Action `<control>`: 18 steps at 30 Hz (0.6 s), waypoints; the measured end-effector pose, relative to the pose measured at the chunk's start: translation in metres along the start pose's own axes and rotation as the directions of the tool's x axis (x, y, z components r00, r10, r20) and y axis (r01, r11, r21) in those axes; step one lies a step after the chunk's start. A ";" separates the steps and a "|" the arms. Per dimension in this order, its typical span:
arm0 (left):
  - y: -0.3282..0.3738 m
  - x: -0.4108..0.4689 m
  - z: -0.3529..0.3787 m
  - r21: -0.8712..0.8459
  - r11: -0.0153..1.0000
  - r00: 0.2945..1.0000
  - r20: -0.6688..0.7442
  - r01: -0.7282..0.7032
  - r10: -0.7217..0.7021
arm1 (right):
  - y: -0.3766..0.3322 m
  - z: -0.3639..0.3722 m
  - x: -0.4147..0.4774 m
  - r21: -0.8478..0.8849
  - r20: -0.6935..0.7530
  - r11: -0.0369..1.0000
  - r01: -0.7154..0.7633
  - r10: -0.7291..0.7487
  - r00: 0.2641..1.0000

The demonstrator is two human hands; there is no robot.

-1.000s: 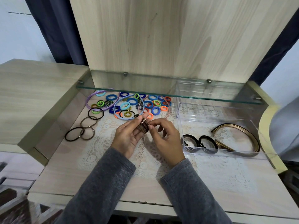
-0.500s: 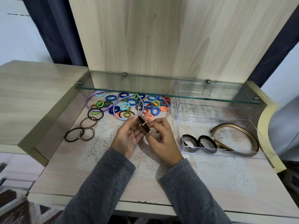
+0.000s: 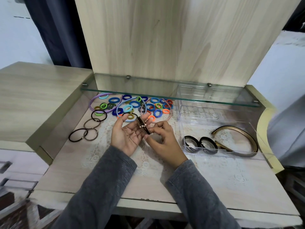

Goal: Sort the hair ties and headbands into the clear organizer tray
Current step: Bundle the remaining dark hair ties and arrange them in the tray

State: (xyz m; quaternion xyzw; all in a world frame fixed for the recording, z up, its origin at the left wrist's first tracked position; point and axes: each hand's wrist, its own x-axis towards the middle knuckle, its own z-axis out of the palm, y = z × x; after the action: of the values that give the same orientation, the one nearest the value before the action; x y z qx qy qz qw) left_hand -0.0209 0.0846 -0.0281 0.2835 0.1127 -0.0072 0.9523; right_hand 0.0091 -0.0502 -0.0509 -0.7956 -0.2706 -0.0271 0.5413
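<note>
A small bundle of brown hair ties (image 3: pixel 143 127) with gold beads is held between my two hands over the lace mat. My left hand (image 3: pixel 127 135) is palm up with its fingers spread, the bundle resting against them. My right hand (image 3: pixel 162 139) pinches the bundle's lower end. The clear organizer tray (image 3: pixel 219 113) stands to the right; its front compartment holds two black hair ties (image 3: pixel 198 143) and gold headbands (image 3: pixel 237 139). A pile of colourful hair ties (image 3: pixel 142 105) and pastel headbands (image 3: pixel 99 100) lies behind my hands.
Several thin brown and black hair ties (image 3: pixel 90 126) lie loose at the left of the mat. A glass shelf (image 3: pixel 165 91) hangs low over the pile and the tray's back part. A raised wooden block (image 3: pixel 33 96) borders the left side.
My left hand has opened out, palm up, with its fingers spread. The brown bundle now shows more fully between the hands, and my right hand has shifted slightly to its lower end.
</note>
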 end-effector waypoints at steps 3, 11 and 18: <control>0.003 0.001 -0.004 -0.032 0.999 1.000 0.012 0.028 -0.027 | -0.002 -0.006 -0.004 -0.154 0.048 0.987 0.054 -0.047 0.998; 0.014 -0.001 -0.004 0.099 0.961 0.959 0.088 0.260 -0.268 | -0.016 -0.038 -0.008 -0.614 0.107 0.717 0.330 -0.339 0.935; 0.025 -0.005 0.009 0.530 0.782 0.941 -0.113 0.329 -0.319 | -0.017 -0.051 -0.020 -0.724 0.160 0.590 0.358 -0.362 0.918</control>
State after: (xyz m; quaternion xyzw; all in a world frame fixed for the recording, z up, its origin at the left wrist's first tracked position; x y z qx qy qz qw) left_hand -0.0216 0.1004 -0.0063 0.5172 0.1612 -0.1994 0.8166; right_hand -0.0029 -0.0982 -0.0219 -0.8740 -0.3897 -0.2452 0.1551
